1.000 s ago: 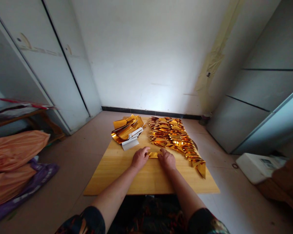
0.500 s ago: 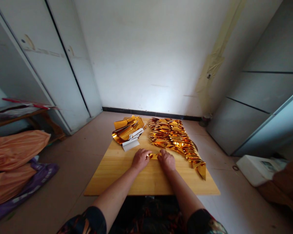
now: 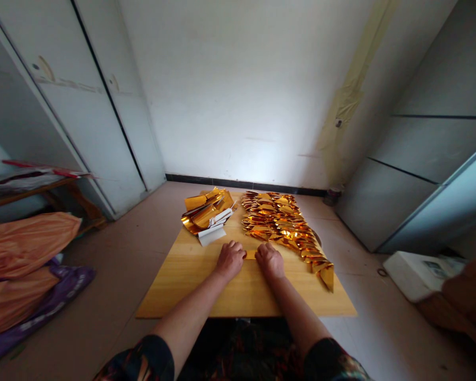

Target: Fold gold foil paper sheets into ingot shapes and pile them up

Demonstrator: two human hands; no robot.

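Note:
A narrow strip of folded gold foil paper [image 3: 251, 255] lies on the wooden board between my hands. My left hand [image 3: 230, 259] has its fingers closed on the strip's left end, and my right hand [image 3: 270, 259] grips the right end. Fingers cover both ends, so only the short middle shows. Beyond my right hand, rows of folded gold foil pieces [image 3: 277, 217] spread toward the right edge. Past my left hand is a loose pile of gold foil sheets [image 3: 206, 211], some with the white side [image 3: 212, 234] up.
The wooden tabletop [image 3: 182, 291] stands low in front of me. On the left are orange cloth [image 3: 24, 243] and a purple bag [image 3: 63, 291] on the floor. A white box [image 3: 412, 275] sits at the right, near a grey fridge-like cabinet [image 3: 412, 174].
Both hands have shifted slightly to the right. The visible part of the gold strip between them looks a little shorter and flatter. The piles have not moved.

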